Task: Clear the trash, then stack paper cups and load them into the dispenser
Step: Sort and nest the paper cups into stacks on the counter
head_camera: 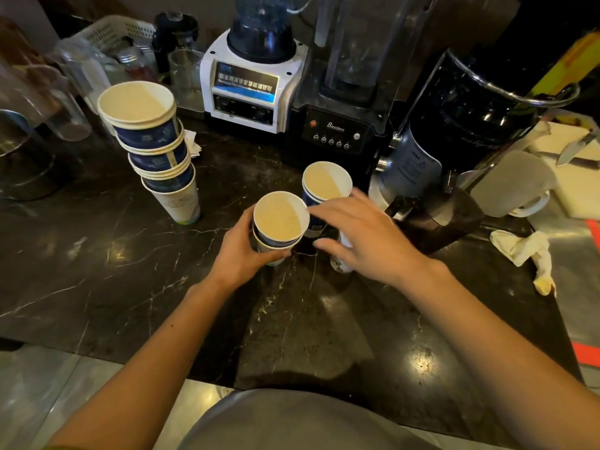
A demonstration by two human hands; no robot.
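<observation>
A tall leaning stack of blue-and-white paper cups (pixel 156 147) stands at the left of the dark marble counter (pixel 113 271). My left hand (pixel 242 254) grips a short stack of two nested cups (pixel 279 222) at the counter's middle. Just behind and to the right stands another short stack of cups (pixel 326 183). My right hand (pixel 360 235) hovers over that second stack's lower part with fingers spread, holding nothing. A white cup-like object (pixel 342 264) shows partly under my right palm; most of it is hidden.
Two blenders (pixel 250 82) (pixel 337 125) and a black grinder (pixel 454 141) line the back. Glass jars (pixel 81 73) and a white basket (pixel 110 30) sit at back left. A crumpled napkin (pixel 526 251), a frosted mug (pixel 516 186) and a knife (pixel 574 147) on a board lie right.
</observation>
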